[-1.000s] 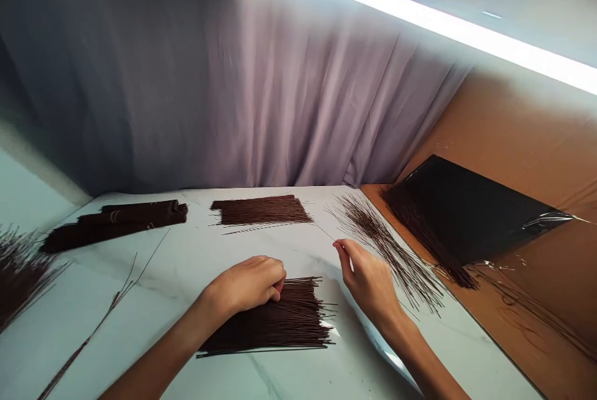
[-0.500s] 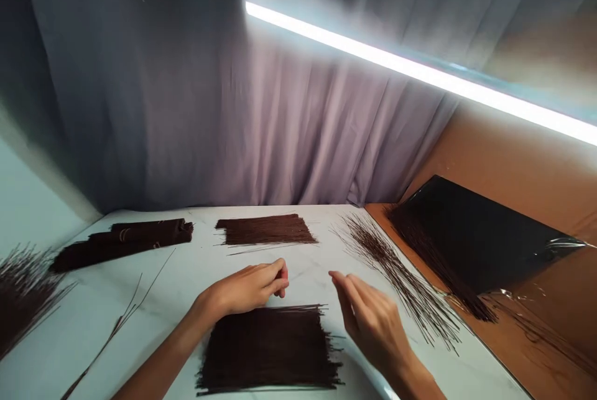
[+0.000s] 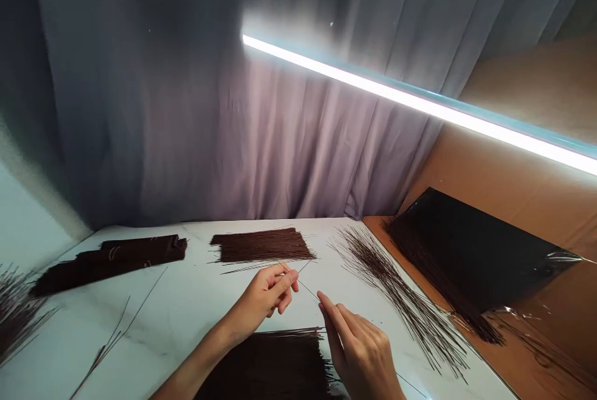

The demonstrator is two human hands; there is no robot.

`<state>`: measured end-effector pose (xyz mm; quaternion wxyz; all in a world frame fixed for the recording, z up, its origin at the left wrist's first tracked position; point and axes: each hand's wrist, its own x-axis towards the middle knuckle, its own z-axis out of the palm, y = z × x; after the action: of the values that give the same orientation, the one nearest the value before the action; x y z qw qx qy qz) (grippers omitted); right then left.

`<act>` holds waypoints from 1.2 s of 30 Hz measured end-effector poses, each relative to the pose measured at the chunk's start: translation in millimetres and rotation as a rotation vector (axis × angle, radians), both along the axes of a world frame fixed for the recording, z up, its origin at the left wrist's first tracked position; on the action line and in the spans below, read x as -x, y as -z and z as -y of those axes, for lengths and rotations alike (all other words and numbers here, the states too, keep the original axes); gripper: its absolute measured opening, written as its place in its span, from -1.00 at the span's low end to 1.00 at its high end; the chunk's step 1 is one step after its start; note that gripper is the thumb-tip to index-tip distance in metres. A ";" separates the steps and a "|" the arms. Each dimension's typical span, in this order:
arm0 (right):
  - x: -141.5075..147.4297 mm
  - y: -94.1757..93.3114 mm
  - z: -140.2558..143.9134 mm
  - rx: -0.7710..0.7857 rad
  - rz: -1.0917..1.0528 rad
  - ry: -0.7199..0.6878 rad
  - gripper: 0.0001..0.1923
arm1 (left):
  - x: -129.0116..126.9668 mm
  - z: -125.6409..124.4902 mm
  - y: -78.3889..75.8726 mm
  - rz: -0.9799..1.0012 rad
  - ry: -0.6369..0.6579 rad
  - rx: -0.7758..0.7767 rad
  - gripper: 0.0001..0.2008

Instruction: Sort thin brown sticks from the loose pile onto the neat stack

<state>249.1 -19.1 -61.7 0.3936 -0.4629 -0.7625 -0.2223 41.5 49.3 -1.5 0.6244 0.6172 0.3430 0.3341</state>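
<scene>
Above the table, my left hand (image 3: 268, 294) is closed in a pinch on a thin dark brown strand (image 3: 308, 288), with a second fine piece crossing it near the fingertips. My right hand (image 3: 359, 341) pinches the same strand further along, and a length sticks out past its wrist. Whether the strand is wire or a plant stem I cannot tell. Beneath my hands lies a dense flat mat of dark brown strands (image 3: 270, 366), partly hidden by my left forearm and right hand.
Farther back lies a smaller strand mat (image 3: 261, 246). Dark rolled bundles (image 3: 140, 254) are at left, near a few loose strands (image 3: 109, 341). A loose fanned bunch (image 3: 396, 282) lies at right, beside a black sheet (image 3: 471, 251) on brown board. A bright tube light (image 3: 396, 94) hangs above.
My hands have come closer together, and a strand now shows stretched between them. The view has tilted up slightly, so the table sits lower in the picture.
</scene>
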 end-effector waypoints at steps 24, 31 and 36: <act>8.3 -8.6 -1.5 0.043 0.039 0.108 -0.62 | -34.5 16.4 22.5 0.008 -0.069 0.007 -0.59; 9.8 -3.0 -3.7 0.059 0.051 0.115 -0.60 | -38.2 11.6 34.5 0.027 -0.107 -0.001 -0.59; 14.0 -1.8 -3.0 0.079 0.019 0.112 -0.57 | -38.3 12.8 33.0 0.053 -0.149 -0.014 -0.60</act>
<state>235.1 -16.1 -59.9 0.3547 -0.5181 -0.7472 -0.2180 79.8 36.5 -34.5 0.6024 0.5849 0.3691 0.3984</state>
